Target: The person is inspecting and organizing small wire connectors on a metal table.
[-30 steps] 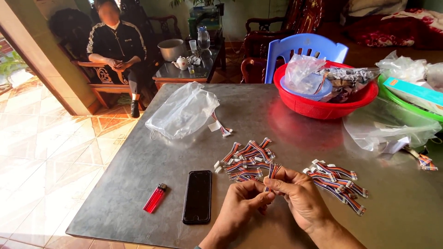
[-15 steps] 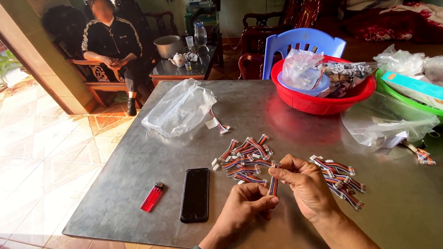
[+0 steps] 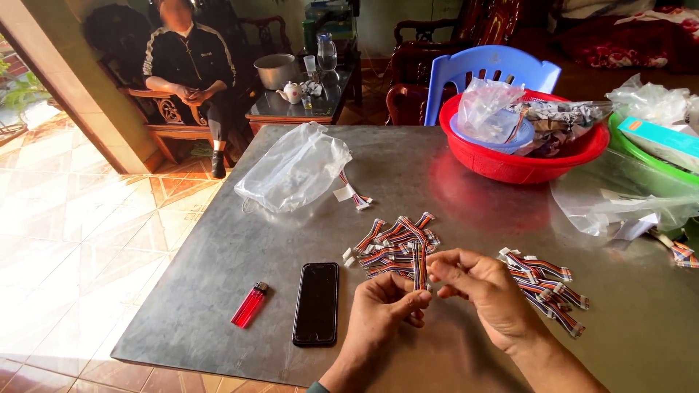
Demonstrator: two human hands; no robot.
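Both my hands hold one short multicoloured ribbon cable upright over the grey metal table. My left hand pinches its lower end and my right hand pinches its upper part. Just beyond my hands lies a loose pile of the same cables with white connectors. A second pile of cables lies to the right of my right hand.
A black phone and a red lighter lie left of my hands. A clear plastic bag sits further back, a red basket with bags at the back right. A person sits in a wooden chair beyond the table.
My hands have kept working the one cable, which now stands more upright between my fingers. The camera view has shifted slightly; the piles have not moved.
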